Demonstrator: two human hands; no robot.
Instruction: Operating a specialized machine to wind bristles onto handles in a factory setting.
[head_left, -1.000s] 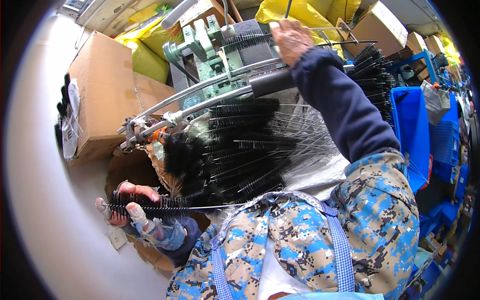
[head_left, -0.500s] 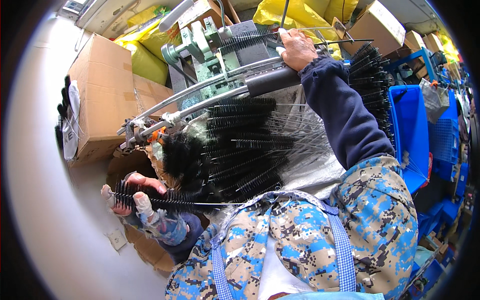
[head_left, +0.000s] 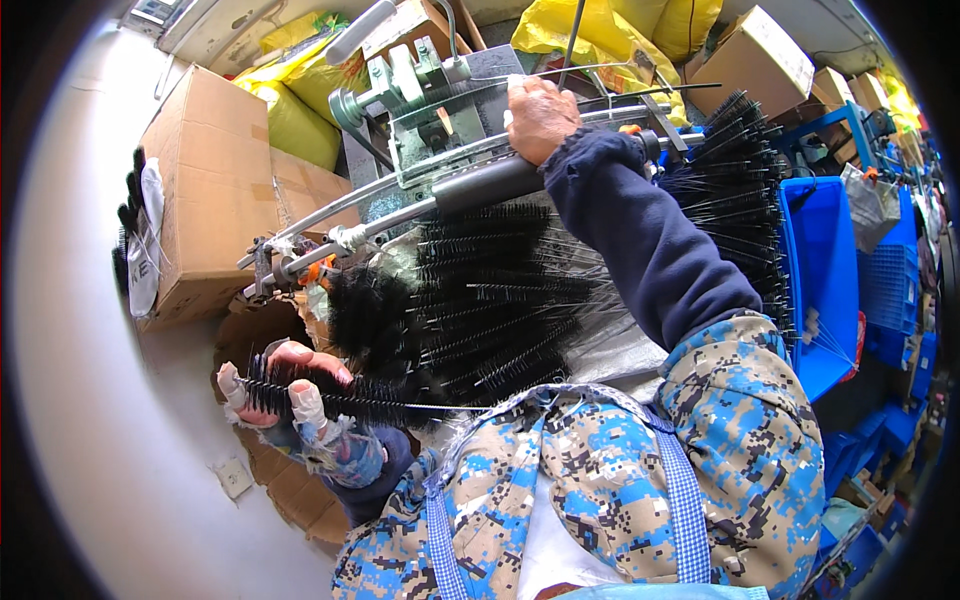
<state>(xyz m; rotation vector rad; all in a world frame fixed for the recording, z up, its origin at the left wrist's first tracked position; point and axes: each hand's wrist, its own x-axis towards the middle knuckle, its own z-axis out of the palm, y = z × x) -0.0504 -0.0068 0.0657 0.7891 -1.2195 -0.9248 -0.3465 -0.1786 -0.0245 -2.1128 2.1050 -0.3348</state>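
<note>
My left hand (head_left: 310,405), its fingertips wrapped in pale tape, is curled around a black twisted-wire brush (head_left: 365,400) whose bare wire stem points right toward my apron. My right hand (head_left: 540,115) is closed at the bars of a green bench machine (head_left: 440,140). Its fingers bend over the far side, so what they grip is hidden. Just below that hand, a black sleeve (head_left: 485,182) sits on the near metal rod. Between my arms lies a pile of black wire brushes (head_left: 490,290), with their stems toward the right.
Cardboard boxes (head_left: 205,170) stand at the left by the white wall, with a glove (head_left: 148,235) hanging there. More brushes (head_left: 735,180) fan out beyond my right arm, next to a blue bin (head_left: 820,270). Yellow sacks (head_left: 570,40) lie behind the machine.
My right hand has moved left along the machine, and the black sleeve has shifted left too. A brush seen lying across the machine before no longer shows. My left hand has barely moved.
</note>
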